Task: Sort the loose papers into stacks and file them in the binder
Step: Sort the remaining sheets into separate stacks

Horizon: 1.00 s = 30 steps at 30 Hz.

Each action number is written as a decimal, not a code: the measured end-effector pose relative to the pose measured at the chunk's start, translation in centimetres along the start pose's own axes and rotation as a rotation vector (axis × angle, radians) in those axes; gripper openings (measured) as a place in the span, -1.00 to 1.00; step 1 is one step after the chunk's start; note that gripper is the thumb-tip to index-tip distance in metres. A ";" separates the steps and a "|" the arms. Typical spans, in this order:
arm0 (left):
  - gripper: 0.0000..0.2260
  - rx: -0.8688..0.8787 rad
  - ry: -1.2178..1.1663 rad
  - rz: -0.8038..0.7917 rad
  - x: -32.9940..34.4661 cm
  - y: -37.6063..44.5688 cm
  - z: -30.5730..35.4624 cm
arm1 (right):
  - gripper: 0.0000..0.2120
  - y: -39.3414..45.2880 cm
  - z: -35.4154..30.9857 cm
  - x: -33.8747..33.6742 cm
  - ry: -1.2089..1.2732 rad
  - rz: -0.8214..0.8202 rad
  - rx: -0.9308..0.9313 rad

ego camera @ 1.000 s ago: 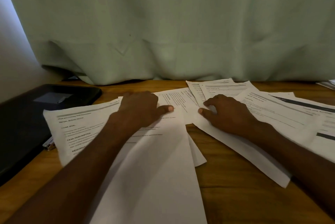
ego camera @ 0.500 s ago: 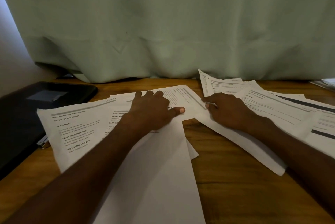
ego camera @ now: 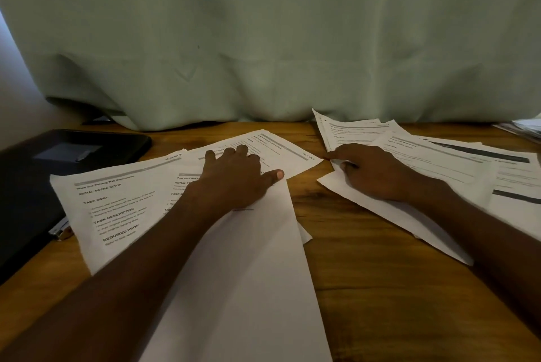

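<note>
Paper sheets [ego camera: 117,209] under flat left hand [ego camera: 234,180], right hand [ego camera: 377,174].

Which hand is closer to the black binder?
Left. The left hand presses flat on papers in the middle, a sheet's span right of the black binder. The right hand rests on papers farther right.

matt printed papers [ego camera: 117,206], grained wood table [ego camera: 366,273], cloth curtain [ego camera: 263,39]
</note>
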<state>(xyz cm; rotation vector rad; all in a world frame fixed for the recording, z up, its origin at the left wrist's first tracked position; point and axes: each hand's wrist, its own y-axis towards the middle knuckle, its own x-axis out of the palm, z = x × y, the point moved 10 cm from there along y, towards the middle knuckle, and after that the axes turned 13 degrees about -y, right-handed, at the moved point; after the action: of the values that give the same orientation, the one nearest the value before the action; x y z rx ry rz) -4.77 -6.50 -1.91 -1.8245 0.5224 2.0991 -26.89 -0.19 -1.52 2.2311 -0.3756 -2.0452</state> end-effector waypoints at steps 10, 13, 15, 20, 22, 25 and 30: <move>-0.35 0.042 -0.102 0.022 -0.1 -0.4 0.5 | -0.61 0.6 -2.6 0.6 0.076 -0.044 -0.020; -0.39 0.052 -0.288 0.145 -1.5 -0.7 0.7 | -0.61 -0.2 -0.7 -3.0 0.135 0.157 0.049; -0.44 0.058 -0.447 0.242 -2.8 -0.6 1.2 | -0.66 -1.0 2.5 -5.5 0.075 0.259 0.170; -0.47 0.059 -0.517 0.219 -3.8 1.0 6.7 | -0.79 -2.0 11.2 -5.0 -0.164 0.004 0.439; -0.38 -0.001 -0.453 0.115 -2.4 2.1 8.6 | -0.79 -1.5 12.1 -4.4 -0.154 -0.007 0.412; -0.30 -0.052 -0.483 0.056 -0.8 3.1 9.9 | -0.75 -0.4 11.9 -4.0 -0.054 0.029 0.379; -0.44 -0.184 -0.847 0.125 -1.1 3.4 9.5 | -0.87 -0.1 11.3 -5.0 0.153 0.136 0.355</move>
<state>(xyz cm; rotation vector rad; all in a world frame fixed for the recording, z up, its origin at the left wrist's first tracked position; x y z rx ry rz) -14.49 -5.06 0.62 -0.8177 0.2194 2.7869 -38.39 2.22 2.15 2.4529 -0.9098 -1.8429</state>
